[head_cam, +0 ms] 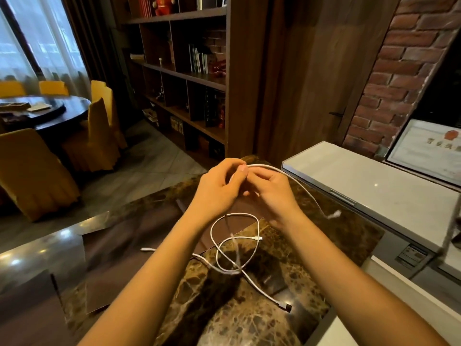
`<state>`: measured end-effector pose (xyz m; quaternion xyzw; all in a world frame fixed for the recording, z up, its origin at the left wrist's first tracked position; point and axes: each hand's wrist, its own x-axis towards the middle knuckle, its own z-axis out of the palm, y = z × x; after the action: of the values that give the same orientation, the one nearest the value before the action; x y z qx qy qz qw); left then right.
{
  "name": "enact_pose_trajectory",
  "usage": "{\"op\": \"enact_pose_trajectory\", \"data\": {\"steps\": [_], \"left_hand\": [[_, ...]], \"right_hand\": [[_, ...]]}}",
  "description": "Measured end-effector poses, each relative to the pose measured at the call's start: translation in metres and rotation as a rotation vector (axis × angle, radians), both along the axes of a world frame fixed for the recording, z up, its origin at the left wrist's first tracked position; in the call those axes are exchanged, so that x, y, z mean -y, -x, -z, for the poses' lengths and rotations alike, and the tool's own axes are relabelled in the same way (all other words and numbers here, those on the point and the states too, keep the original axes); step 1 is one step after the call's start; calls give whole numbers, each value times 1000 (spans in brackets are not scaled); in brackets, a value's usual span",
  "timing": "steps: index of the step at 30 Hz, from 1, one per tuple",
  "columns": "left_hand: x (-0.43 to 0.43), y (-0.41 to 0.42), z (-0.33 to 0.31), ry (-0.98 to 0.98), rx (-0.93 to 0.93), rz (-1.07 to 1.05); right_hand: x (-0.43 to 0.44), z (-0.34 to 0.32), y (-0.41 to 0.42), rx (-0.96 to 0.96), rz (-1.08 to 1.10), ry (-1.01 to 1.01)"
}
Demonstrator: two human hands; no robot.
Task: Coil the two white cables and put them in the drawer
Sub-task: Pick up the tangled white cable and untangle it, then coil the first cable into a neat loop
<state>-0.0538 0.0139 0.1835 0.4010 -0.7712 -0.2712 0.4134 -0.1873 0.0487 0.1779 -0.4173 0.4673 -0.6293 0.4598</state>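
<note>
My left hand [219,186] and my right hand [273,193] meet above the brown marble counter [224,318], both pinching one white cable [301,186]. That cable arcs from my fingers to the right and ends in a blurred plug hanging near the white appliance. Part of it looks blurred below my hands. A second white cable [257,228] lies in loose loops on the counter under my wrists, one plug inside the loop, one plug at the left, and a dark plug at the lower right. No drawer can be made out.
A white chest-like appliance [374,186] stands to the right of the counter. A dark wooden bookshelf [189,78] is behind. A round table [50,108] with yellow-covered chairs [32,168] is at the left. A brick wall [399,66] rises at the right.
</note>
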Motion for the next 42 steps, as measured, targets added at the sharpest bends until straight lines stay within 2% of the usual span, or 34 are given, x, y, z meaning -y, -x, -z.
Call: {"op": "enact_pose_trajectory", "data": {"steps": [3,8,13,16,19,21,25,28,31,33,35,39,40,41,42], "left_hand": [[2,1,1,14,-7,34],[12,-17,5,64,109,-53],[37,-55,25,80,255,-152],[57,-78,38,22,331,-253],[68,-87,49,-59,462,-316],[65,-79,49,-25,532,-322],[25,-24,24,158,313,-102],[-6,18,5,114,170,60],[-16,35,1,58,22,59],[-14,37,3,83,3,20],[-10,34,4,130,1,-13],[1,22,1,136,31,-13],[3,20,-1,117,48,-1],[3,18,-4,103,73,24],[2,17,-7,97,107,55]], "right_hand": [[-3,3,7,-62,77,0],[-8,-4,32,259,159,-83],[-16,-3,64,359,179,-97],[-19,-2,78,455,185,-53],[-21,0,79,358,174,-57],[-21,2,71,272,161,-67],[-17,1,44,143,95,-62],[-16,2,25,103,53,-60],[-20,-1,21,-45,89,-43],[-24,-5,26,-139,131,-40],[-25,-8,37,-132,186,-9],[-30,-21,75,197,269,62],[-33,-24,84,187,266,67],[-35,-25,91,69,258,72],[-38,-25,97,-144,246,81]]}}
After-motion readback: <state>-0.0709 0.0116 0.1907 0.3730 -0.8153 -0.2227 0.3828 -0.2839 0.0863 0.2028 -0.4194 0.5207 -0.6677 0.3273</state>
